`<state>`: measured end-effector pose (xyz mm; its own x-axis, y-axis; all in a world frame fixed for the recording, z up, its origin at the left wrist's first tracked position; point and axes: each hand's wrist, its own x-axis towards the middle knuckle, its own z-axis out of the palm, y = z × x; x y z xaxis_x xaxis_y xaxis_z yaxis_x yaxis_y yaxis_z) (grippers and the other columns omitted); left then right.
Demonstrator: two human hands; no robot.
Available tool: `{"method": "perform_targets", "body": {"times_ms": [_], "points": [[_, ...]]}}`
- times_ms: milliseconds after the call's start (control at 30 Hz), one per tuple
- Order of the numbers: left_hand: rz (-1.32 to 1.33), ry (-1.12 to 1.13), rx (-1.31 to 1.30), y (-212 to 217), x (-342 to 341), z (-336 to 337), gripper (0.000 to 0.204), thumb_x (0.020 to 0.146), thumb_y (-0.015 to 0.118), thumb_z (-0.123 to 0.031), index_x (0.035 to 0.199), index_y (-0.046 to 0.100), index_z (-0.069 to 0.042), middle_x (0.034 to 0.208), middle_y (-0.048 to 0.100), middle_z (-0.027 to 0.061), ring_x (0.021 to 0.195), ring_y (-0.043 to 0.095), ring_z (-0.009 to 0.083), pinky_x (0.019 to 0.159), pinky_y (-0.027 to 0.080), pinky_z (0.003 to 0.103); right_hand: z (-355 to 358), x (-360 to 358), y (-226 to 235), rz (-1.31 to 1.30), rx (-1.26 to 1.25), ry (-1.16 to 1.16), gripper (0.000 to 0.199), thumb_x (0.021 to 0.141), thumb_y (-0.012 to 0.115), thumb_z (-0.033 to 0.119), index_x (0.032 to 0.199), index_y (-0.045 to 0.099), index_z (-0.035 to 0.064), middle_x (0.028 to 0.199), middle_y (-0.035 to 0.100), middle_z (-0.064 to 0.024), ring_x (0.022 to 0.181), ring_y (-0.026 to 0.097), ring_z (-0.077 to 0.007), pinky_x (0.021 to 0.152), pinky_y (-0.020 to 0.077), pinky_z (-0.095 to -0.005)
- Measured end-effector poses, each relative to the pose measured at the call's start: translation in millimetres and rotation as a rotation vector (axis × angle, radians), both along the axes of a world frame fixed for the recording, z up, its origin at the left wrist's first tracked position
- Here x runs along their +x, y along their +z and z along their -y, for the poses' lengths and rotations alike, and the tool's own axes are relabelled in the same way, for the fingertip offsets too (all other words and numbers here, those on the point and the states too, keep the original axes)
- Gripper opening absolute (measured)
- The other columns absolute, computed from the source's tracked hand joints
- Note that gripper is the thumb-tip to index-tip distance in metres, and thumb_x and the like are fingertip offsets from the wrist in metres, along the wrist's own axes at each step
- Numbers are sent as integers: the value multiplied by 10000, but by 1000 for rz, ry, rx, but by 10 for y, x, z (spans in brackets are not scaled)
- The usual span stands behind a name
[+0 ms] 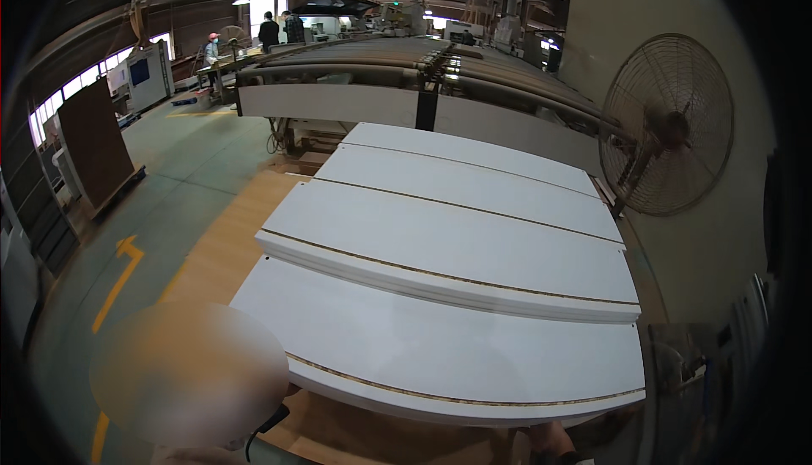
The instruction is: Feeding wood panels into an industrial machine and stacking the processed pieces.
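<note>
A long white panel (457, 351) lies nearest me, with a brown-gold strip along its front edge. My right hand (548, 438) is at the underside of that front edge, toward the right; it grips the panel from below, its fingertips hidden. At the panel's front left corner, a small part of my left hand (293, 390) shows against the edge, closed on it. A blurred patch covers much of the area around that hand. Behind this panel, more white panels (457, 258) lie in stepped rows, the nearer ones stacked, with similar strips along their edges.
Brown sheeting (228, 236) lies under and left of the panels. Across the back stands a roller conveyor (338, 69). A large caged fan (668, 126) stands at the right by a wall. Several people (269, 33) are far back left. A brown board (95, 143) stands upright at left.
</note>
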<state>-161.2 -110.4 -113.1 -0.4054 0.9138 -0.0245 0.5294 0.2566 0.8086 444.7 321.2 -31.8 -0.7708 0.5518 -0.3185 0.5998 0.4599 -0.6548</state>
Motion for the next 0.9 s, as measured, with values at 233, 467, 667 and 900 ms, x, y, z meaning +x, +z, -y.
{"method": "perform_targets", "body": {"times_ms": [233, 467, 667, 900], "points": [[126, -47, 20, -207, -177, 129, 376, 931, 634, -259, 1248, 598, -61, 1266, 618, 106, 1144, 577, 244, 976, 469, 376, 248, -107, 109, -434, -480, -351, 541, 848, 723, 280, 1312, 525, 85, 1328, 535, -144, 1218, 492, -378, 1031, 406, -453], [247, -76, 22, -278, -157, 69, 374, 932, 630, -262, 1248, 599, -64, 1263, 620, 104, 1139, 580, 243, 969, 472, 378, 321, -270, 541, -48, 384, 91, 578, 791, 775, 295, 1283, 554, 88, 1311, 547, -137, 1217, 500, -362, 1010, 419, -453], [353, -59, 10, -167, -114, -49, 373, 933, 627, -264, 1247, 600, -67, 1260, 621, 103, 1135, 583, 243, 964, 475, 380, 300, -294, 539, -70, 396, 125, 490, 802, 758, 288, 1212, 599, 72, 1230, 606, -116, 1169, 542, -322, 990, 428, -444], [451, -32, 30, 212, 149, -276, 371, 934, 624, -267, 1247, 600, -70, 1256, 623, 101, 1130, 586, 242, 957, 477, 382, 392, -323, 476, -489, -288, -419, 491, 754, 787, 193, 1192, 612, 56, 1189, 623, -157, 1165, 546, -343, 950, 461, -429]]}}
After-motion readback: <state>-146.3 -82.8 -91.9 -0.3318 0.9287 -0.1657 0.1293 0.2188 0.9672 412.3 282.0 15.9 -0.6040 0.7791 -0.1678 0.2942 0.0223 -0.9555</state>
